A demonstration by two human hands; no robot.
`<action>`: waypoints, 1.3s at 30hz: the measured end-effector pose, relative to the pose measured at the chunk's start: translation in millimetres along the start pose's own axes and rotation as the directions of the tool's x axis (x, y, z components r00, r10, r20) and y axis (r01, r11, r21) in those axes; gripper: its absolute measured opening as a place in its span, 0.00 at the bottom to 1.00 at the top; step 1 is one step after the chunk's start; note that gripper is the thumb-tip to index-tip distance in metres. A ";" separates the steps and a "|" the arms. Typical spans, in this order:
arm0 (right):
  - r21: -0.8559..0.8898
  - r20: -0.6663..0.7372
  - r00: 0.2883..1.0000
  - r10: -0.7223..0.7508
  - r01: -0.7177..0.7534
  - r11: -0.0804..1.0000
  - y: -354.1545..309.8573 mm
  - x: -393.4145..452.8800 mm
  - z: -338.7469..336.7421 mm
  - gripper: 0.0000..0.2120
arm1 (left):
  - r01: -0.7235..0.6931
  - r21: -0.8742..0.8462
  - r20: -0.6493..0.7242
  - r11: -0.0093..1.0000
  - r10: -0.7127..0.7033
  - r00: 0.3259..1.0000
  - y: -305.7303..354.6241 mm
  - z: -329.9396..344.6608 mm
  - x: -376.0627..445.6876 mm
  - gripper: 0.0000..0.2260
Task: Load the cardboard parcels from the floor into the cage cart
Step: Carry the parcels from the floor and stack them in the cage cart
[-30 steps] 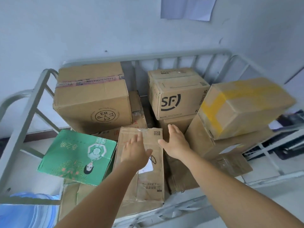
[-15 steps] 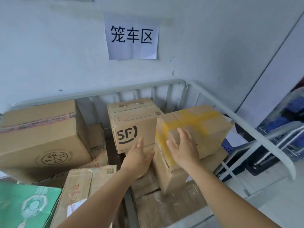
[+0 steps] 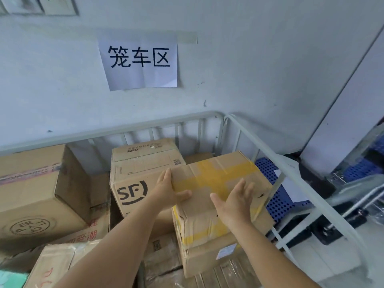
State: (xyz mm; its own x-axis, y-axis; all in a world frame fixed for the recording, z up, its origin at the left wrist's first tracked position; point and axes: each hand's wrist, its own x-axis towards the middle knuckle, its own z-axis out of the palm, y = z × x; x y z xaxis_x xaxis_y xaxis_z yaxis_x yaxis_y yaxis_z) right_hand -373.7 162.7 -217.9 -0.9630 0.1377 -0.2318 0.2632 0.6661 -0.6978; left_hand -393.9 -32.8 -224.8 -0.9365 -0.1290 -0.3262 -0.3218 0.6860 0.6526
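A cardboard parcel crossed with yellow tape [image 3: 220, 177] lies tilted on another brown box [image 3: 207, 254] at the right side of the grey metal cage cart [image 3: 145, 126]. My left hand [image 3: 166, 194] grips the parcel's near left corner, thumb across its front face. My right hand [image 3: 234, 202] lies flat on the parcel's front edge with its fingers spread and straight.
An SF-marked box [image 3: 133, 183] stands directly left of the parcel, with a large brown box [image 3: 31, 194] further left. A flat parcel [image 3: 56, 265] leans at the lower left. The cart's right rail [image 3: 291, 169] runs beside a blue perforated crate [image 3: 268, 169]. A paper sign [image 3: 139, 63] hangs on the wall.
My view swung right and up from the flat parcel and green box. Both hands moved from there to the yellow-taped parcel, which now lies flatter on the box beneath it.
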 end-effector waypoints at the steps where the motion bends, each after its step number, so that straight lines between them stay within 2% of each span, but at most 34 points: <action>1: 0.005 -0.004 1.000 0.005 -0.004 1.000 0.6 1.3 2.8 0.50 | 0.003 0.000 0.017 1.000 -0.003 1.000 -2.1 -1.9 5.2 0.52; 5: 0.079 -0.090 0.993 0.073 -0.066 0.995 3.6 0.7 13.8 0.55 | -0.006 -0.068 0.076 0.998 0.011 0.997 -8.2 -5.1 18.2 0.56; 9: 0.193 -0.181 0.966 0.186 -0.151 0.969 1.7 -0.6 23.4 0.57 | 0.002 -0.090 0.067 0.996 0.004 0.998 -14.1 -0.2 22.4 0.58; 12: 0.327 -0.148 0.947 0.284 -0.224 0.918 -1.9 0.9 31.3 0.59 | -0.003 -0.101 0.040 0.995 0.007 0.999 -18.5 -0.5 24.6 0.56; 14: 0.358 -0.140 0.945 0.295 -0.229 0.905 -3.1 1.9 33.6 0.58 | -0.004 -0.132 0.017 0.991 0.006 1.000 -19.1 -0.9 24.7 0.53; 20: 0.346 -0.116 0.966 0.233 -0.181 0.920 1.1 30.4 16.3 0.50 | 0.054 -0.296 -0.054 0.954 -0.073 0.996 -7.0 6.6 27.0 0.44; 24: 0.294 -0.016 0.979 0.204 -0.190 0.937 -0.7 66.0 3.9 0.45 | 0.068 -0.310 -0.058 0.948 -0.091 0.994 15.8 21.0 36.1 0.40; 30: 0.228 0.080 0.990 0.119 -0.135 0.964 -1.7 137.0 -23.7 0.32 | 0.113 -0.313 -0.108 0.943 -0.153 0.982 58.6 44.3 67.7 0.35; 33: 0.258 0.185 0.981 0.054 -0.102 0.961 -5.1 174.6 -33.0 0.26 | 0.154 -0.321 -0.123 0.934 -0.203 0.971 75.5 48.4 92.5 0.30; 35: 0.256 0.246 0.969 0.002 -0.067 0.964 -10.7 194.7 -37.4 0.26 | 0.193 -0.302 -0.159 0.934 -0.249 0.956 86.1 50.1 108.2 0.29; 39: 0.233 0.319 0.946 -0.059 -0.018 0.972 -21.9 229.3 -39.0 0.36 | 0.236 -0.261 -0.243 0.936 -0.300 0.923 101.4 52.0 137.7 0.30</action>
State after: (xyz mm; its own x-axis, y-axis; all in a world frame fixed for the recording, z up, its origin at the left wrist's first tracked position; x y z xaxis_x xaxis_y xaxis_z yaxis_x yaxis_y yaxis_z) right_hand -602.5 208.2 -229.3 -0.9077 -0.1428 -0.3945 0.2871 0.4742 -0.8323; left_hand -548.2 56.2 -239.1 -0.8013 -0.4984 -0.3308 -0.5584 0.4249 0.7125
